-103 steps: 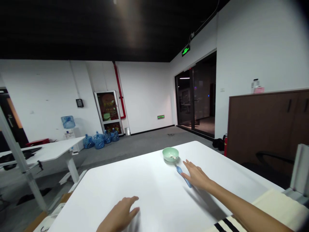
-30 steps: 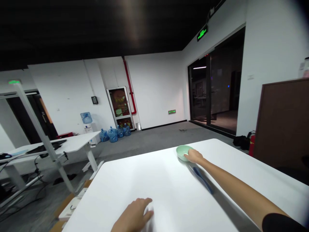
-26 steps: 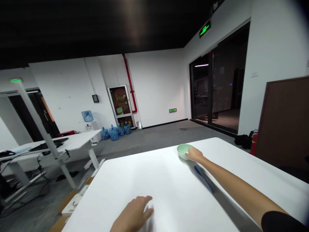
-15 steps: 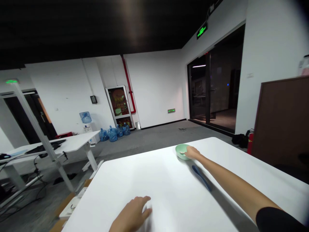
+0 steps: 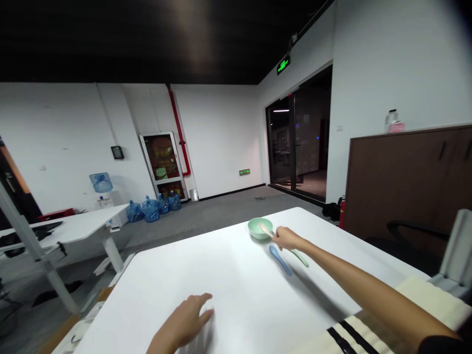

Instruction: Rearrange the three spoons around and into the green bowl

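Note:
My right hand is closed around the handle of a pale spoon. The spoon's head tilts into a light green bowl near the far edge of the white table. Just this side of the bowl lies a blue spoon. A light green spoon rests beside it, partly covered by my right hand and forearm. Over the near part of the table, my left hand has its thumb and fingers apart and holds nothing.
A cream cloth with black stripes lies at the table's right near corner. Beyond it stand a grey chair and a brown cabinet. Another white table and several blue water bottles are at the left.
The view has turned right, bringing the striped cloth and chair into sight. My right hand has drawn back from over the bowl along the pale spoon. The green spoon now shows.

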### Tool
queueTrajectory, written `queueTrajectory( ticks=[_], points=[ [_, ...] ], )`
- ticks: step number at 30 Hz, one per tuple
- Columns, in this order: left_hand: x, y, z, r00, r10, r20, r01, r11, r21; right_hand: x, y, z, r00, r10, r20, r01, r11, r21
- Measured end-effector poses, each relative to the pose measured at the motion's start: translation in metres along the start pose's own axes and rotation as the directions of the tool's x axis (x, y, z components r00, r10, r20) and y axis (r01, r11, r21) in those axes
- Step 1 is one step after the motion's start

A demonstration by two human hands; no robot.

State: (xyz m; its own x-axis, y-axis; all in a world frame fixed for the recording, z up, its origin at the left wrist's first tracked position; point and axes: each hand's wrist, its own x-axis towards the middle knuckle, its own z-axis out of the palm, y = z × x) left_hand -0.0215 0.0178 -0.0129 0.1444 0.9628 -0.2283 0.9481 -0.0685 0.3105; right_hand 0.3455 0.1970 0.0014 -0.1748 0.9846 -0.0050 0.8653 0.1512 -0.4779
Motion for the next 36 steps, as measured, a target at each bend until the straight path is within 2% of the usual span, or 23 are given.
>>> queueTrajectory(
  ticks=[5, 9, 12, 26, 36],
  points=[
    [-0.002, 0.001, 0.001, 1.0, -0.006, 0.01, 0.006, 1.0, -0.001, -0.023, 0.003, 0.025, 0.999, 0.01, 0.044, -0.011, 1.0, 0.008],
    [-0.002, 0.002, 0.0, 1.0, 0.002, 0.019, -0.002, 1.0, 0.007, -0.028, 0.008, 0.048, 0.995, 0.023, 0.1, -0.024, 1.0, 0.002],
    [-0.003, 0.003, -0.001, 1.0, 0.008, 0.019, -0.008, 1.0, 0.022, -0.028, 0.01, 0.059, 0.992, 0.08, 0.101, -0.078, 0.997, -0.022],
    [0.001, -0.002, 0.004, 1.0, 0.005, 0.013, -0.005, 1.0, 0.013, -0.024, 0.019, 0.075, 0.97, 0.165, 0.176, -0.153, 0.985, -0.08],
    [0.002, -0.001, 0.005, 1.0, -0.002, 0.026, 0.002, 1.0, 0.009, -0.02, 0.025, 0.086, 0.988, 0.138, 0.064, -0.124, 0.976, -0.179]
  ],
)
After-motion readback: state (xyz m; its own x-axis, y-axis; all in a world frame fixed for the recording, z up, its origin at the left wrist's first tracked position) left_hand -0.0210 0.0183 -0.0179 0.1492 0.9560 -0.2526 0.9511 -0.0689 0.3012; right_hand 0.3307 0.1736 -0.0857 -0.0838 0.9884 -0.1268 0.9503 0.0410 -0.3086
